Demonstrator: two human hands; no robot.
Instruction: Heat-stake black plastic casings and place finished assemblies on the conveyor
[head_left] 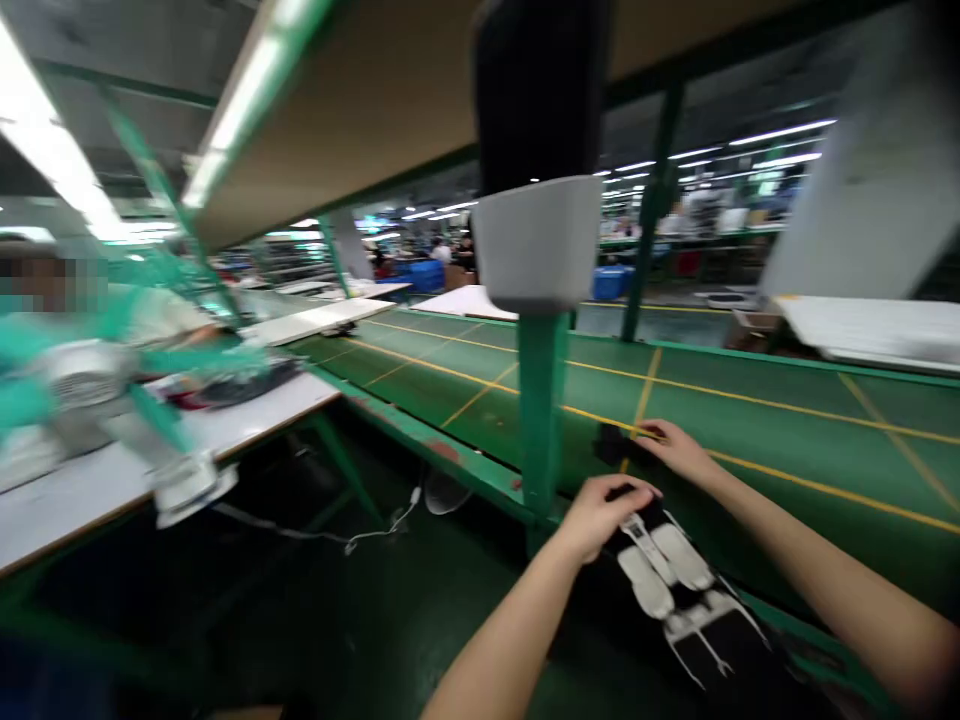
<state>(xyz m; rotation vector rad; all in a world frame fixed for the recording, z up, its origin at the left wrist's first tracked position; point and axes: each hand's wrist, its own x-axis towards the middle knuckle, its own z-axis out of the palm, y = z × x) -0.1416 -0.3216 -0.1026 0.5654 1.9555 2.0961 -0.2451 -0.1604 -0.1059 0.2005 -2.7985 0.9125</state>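
Observation:
My right hand [675,447] reaches over the belt with its fingers closed on the edge of a small black piece [616,444], blurred and of unclear kind. Nearer to me, my left hand [606,515] is closed, thumb and fingers pinched around something dark that they mostly hide. Just below it, between my forearms, shows black fabric with white oval shapes [681,556] and thin white lines. Whether my left hand touches this fabric, I cannot tell.
A green conveyor belt [787,440] with yellow lines runs past me. A green post [541,420] carrying a grey holder [536,245] rises close ahead. Left, a co-worker in a blurred green and white top sits at a white table [277,405] with a machine [82,385].

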